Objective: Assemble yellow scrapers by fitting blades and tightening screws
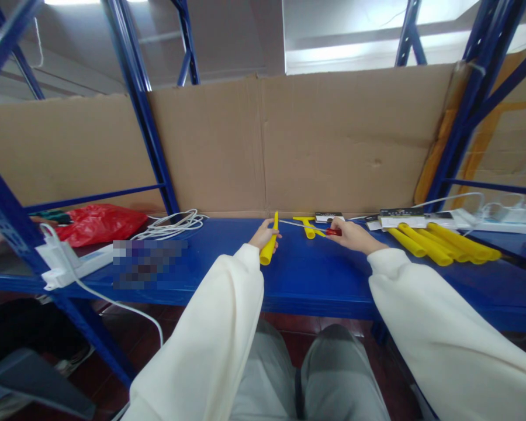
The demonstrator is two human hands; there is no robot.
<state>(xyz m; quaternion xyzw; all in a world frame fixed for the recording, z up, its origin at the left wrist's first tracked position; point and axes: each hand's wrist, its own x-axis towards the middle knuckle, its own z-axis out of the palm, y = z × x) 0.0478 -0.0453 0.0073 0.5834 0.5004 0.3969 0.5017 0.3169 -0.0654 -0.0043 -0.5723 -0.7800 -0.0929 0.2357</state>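
My left hand is closed around a yellow plastic handle, held tilted above the blue shelf with its wide round end toward me. My right hand grips a screwdriver by its red grip. The long thin shaft points left, and its tip is close to the upper part of the yellow handle; whether they touch I cannot tell. Between my hands, farther back, lies a yellow T-shaped piece on the shelf. It is partly behind the screwdriver.
Several yellow tubes lie at the right beside black-and-white boxes and a white power strip. On the left are a coiled white cable, a red plastic bag and another power strip. A cardboard panel stands behind.
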